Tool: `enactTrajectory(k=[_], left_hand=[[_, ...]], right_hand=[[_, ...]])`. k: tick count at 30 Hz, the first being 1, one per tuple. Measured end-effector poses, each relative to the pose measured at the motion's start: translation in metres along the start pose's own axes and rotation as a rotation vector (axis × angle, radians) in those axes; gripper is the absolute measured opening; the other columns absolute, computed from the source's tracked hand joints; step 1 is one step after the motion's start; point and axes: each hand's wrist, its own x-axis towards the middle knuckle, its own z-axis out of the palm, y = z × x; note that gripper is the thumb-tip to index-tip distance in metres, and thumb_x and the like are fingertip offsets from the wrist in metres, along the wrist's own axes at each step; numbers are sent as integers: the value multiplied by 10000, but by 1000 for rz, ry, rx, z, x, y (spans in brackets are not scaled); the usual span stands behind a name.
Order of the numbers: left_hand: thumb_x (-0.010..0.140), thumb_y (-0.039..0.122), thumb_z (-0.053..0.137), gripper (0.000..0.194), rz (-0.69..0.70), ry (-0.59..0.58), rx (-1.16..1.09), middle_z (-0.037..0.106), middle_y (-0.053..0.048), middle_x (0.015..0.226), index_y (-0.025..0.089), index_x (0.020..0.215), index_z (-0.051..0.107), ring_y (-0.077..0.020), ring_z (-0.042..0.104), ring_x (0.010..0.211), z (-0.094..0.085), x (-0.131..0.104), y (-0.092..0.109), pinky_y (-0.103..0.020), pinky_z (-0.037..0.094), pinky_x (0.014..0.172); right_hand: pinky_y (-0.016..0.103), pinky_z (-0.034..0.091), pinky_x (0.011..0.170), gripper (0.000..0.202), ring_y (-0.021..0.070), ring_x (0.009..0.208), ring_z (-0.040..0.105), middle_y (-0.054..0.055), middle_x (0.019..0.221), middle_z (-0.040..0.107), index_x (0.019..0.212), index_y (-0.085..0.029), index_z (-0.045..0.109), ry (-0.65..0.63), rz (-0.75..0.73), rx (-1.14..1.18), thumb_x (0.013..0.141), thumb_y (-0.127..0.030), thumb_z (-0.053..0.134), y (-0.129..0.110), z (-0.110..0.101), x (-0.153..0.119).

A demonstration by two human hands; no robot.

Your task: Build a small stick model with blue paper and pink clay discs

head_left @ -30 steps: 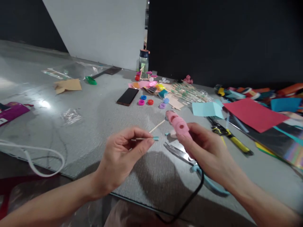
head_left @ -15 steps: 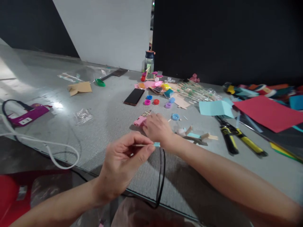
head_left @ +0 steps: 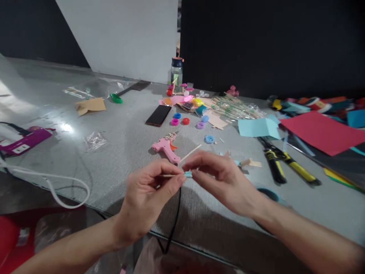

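Observation:
My left hand [head_left: 152,196] is closed in a pinch on a thin wooden stick, which runs through the fingers. A small light-blue piece [head_left: 188,174], perhaps a bit of paper, sits around the stick just past the left fingertips. Over from the right comes my right hand [head_left: 225,182], its thumb and fingertips closing on the light-blue piece. Just beyond the hands a pink glue gun [head_left: 167,148] with an orange trigger lies on its side. Another thin pale stick [head_left: 190,154] shows between the glue gun and my right fingers; whether it touches them I cannot tell.
On the grey table [head_left: 122,152] are a phone [head_left: 158,115], several coloured rings and yellow-black pliers [head_left: 281,163]. Red paper [head_left: 322,132] and light-blue paper [head_left: 258,128] lie right. A bottle [head_left: 176,70] stands behind. Left are a purple power strip [head_left: 27,141] and a white cable [head_left: 68,179].
My right hand has left the glue gun and come back toward me to the light-blue piece. The glue gun now lies uncovered. My left hand keeps its pinch on the stick.

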Motion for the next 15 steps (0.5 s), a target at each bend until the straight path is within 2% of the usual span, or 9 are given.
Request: enactTrajectory(k=[2, 4, 9, 15], left_hand=[[860, 189, 726, 70, 8, -27, 19, 643, 57, 679, 234, 806, 724, -49, 543, 588, 5, 1, -1, -107, 456, 548], [865, 196, 724, 72, 23, -58, 40, 639, 54, 684, 234, 803, 722, -55, 545, 599, 10, 3, -1, -117, 457, 554], [870, 173, 714, 81, 63, -99, 72, 657, 59, 686, 236, 819, 720, -55, 568, 600, 20, 5, -1, -118, 468, 562], [865, 159, 713, 96, 74, -122, 115, 641, 70, 664, 228, 798, 705, -43, 552, 586, 26, 5, -1, -102, 452, 552]], right_hand=[[264, 529, 725, 113, 131, 826, 642, 10, 967, 694, 1052, -203, 672, 56, 23, 201, 940, -210, 655, -4, -2, -17], [263, 530, 726, 141, 125, 812, 632, -1, 945, 680, 1053, -214, 670, 104, 17, 267, 916, -215, 700, -4, -2, -27], [251, 516, 713, 56, 110, 763, 620, -19, 857, 669, 970, -221, 679, 167, 11, 296, 921, -200, 697, 0, -3, -33], [242, 509, 698, 63, 109, 757, 616, -21, 845, 668, 950, -222, 671, 209, 28, 268, 907, -193, 706, 5, -7, -38]])
